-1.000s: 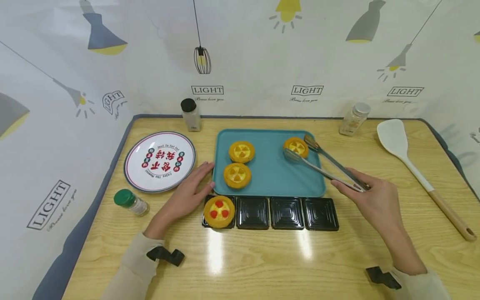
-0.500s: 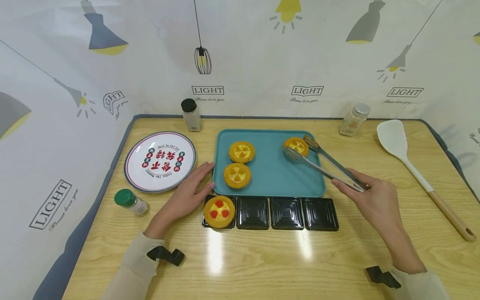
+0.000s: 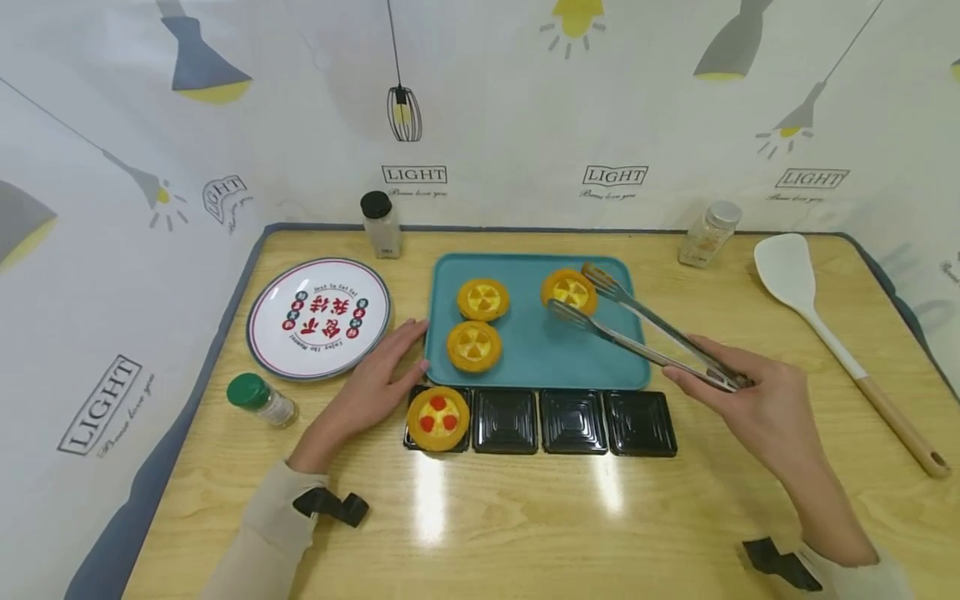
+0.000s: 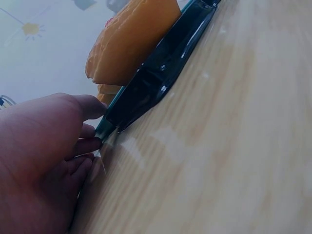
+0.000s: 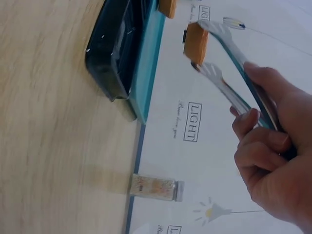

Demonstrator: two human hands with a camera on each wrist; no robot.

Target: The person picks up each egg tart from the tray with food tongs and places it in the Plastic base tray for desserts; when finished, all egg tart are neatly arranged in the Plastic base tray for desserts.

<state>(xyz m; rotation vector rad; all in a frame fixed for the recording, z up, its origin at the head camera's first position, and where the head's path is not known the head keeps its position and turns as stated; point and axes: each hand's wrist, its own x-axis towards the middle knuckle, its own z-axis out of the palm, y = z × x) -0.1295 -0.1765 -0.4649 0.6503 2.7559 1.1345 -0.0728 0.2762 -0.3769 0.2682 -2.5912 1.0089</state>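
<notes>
Hanging between metal tongs (image 3: 636,345) above the teal tray (image 3: 532,354), one custard tart (image 3: 572,292) could slip, its rounded rim offering little hold, if the right hand (image 3: 768,408), fingers curled around the tongs, slackens; the left hand (image 3: 375,382) touches the tray's edge, fingers loosely extended.

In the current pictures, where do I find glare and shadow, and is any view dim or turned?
Head: two bright glare streaks on the table before the black trays, a soft shadow on the blue tray below the tart in the tongs; left wrist: left hand dim, table tilted; right wrist: turned sideways, so the LIGHT sign runs vertically.
</notes>
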